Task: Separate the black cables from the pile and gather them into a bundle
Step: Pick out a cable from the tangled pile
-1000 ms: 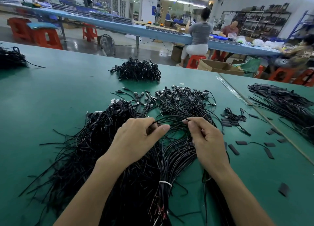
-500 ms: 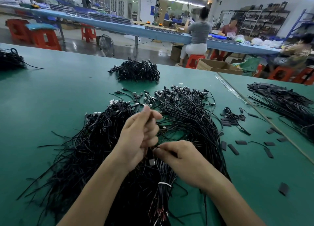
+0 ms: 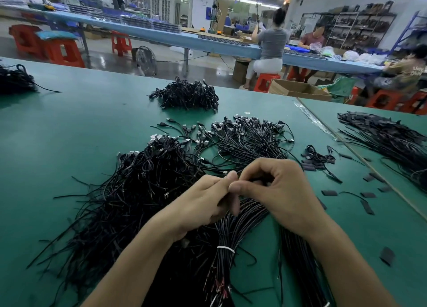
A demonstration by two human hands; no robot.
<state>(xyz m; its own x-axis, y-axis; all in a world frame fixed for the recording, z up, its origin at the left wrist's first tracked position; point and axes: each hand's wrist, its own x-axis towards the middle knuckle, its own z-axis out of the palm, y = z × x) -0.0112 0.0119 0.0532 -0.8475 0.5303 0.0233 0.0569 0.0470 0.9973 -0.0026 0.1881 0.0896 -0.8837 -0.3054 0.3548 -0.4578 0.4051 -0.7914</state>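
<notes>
Head view looks down on a green table mat, where a large pile of thin black cables with small metal plugs spreads from near left to centre. Both hands meet just above its near-centre part, fingertips together. The right hand pinches a few black strands from the pile between its thumb and curled fingers. The left hand is curled against it, and I cannot tell whether it grips a strand. Just below the hands lies a bundle of black cables cinched by a thin white tie. A smaller black cable heap sits farther back and another long heap lies at far right. Flat black sleeve pieces are scattered to the right.
</notes>
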